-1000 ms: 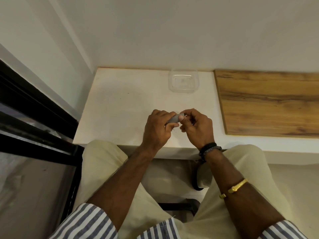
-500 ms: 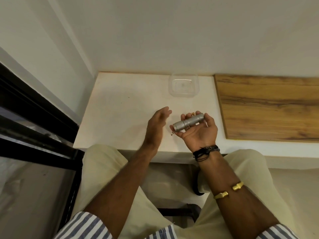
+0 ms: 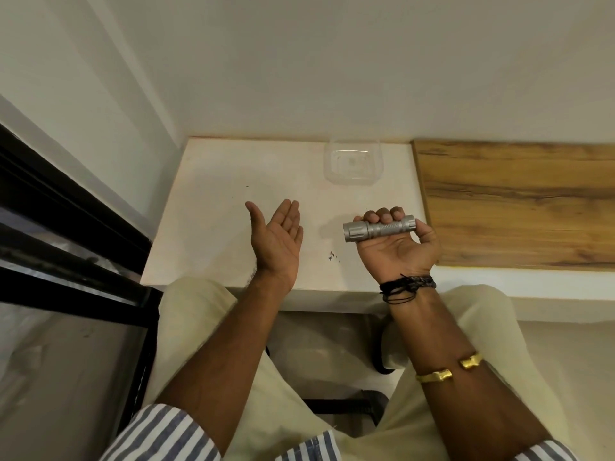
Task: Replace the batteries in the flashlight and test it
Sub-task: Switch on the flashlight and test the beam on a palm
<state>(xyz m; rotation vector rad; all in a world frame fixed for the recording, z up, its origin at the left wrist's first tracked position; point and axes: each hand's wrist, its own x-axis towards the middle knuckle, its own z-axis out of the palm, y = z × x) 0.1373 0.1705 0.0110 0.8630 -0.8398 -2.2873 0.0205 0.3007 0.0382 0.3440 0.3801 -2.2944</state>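
A short silver metal flashlight (image 3: 377,229) lies across the palm of my right hand (image 3: 397,247), head end pointing left. My right palm faces up and its fingers curl round the flashlight's barrel. My left hand (image 3: 278,239) hovers over the white counter (image 3: 213,207), a hand's width to the left of the flashlight, palm turned up and inward with straight fingers, holding nothing. No loose batteries are in view.
A clear plastic container (image 3: 353,165) stands at the back of the counter against the wall. A wooden board (image 3: 519,201) covers the counter to the right. A few dark specks (image 3: 332,256) lie near the front edge. A black window frame (image 3: 66,207) runs along the left.
Both hands were together on the flashlight a second ago. My left hand has let go and moved left, opening flat. My right hand turned palm up, keeping the flashlight.
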